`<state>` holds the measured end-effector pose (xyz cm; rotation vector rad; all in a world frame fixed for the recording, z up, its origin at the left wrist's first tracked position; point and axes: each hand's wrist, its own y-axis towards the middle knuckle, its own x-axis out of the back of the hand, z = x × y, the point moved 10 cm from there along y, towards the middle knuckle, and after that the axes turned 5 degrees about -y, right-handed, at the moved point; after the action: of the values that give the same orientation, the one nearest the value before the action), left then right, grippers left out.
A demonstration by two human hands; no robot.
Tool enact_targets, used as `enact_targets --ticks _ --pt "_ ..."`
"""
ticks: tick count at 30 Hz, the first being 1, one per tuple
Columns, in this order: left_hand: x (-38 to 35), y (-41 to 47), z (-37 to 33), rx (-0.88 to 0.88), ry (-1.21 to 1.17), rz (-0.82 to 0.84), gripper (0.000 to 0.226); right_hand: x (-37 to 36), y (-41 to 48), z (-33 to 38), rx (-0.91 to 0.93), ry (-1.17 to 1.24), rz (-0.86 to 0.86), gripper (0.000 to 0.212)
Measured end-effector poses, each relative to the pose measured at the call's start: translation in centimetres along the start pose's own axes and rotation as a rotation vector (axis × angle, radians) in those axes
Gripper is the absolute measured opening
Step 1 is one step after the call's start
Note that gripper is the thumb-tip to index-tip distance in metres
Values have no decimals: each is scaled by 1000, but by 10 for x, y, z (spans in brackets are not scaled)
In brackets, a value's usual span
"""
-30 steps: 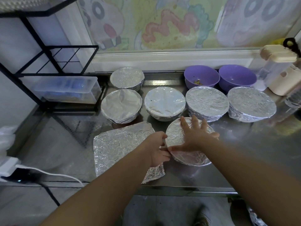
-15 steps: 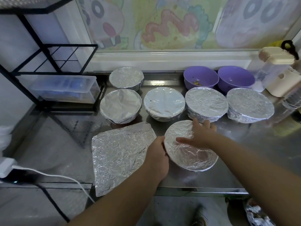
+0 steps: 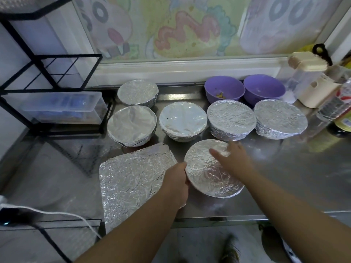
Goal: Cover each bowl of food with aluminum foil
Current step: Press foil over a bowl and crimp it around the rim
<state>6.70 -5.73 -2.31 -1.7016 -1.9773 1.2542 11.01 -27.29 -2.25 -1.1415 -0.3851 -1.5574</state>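
Bowls stood on the shiny table (image 3: pixel 284 177), and the front bowl (image 3: pixel 207 175) already wore a foil lid. A loose foil sheet (image 3: pixel 133 179) lay flat just left of the front bowl. Behind the front bowl sat five more wrapped bowls (image 3: pixel 182 120). Farther back and to the right, two purple bowls (image 3: pixel 224 90) were not covered yet. The left hand (image 3: pixel 176 181) hugged the front bowl's left side, fingers curled at its rim. The right hand (image 3: pixel 233 158) was spread wide over its far side. Foil is thin, light and easy to rip, so I think soft pinches at the sheet's edges would work best.
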Motion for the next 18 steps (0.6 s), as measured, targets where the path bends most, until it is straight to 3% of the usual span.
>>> enact_targets --ticks 3,5,7,18 --pt "-5 7 -3 -46 98 7 29 -1 -24 -41 -152 519 -220 66" --pt "-8 9 -3 -53 116 22 37 -16 -38 -61 -284 851 -259 38" --pt "-9 11 -2 -61 131 21 42 -33 -45 -68 -409 1089 -255 24" --pt "-14 1 -12 -124 232 108 39 -9 -33 -49 -291 1055 -111 25"
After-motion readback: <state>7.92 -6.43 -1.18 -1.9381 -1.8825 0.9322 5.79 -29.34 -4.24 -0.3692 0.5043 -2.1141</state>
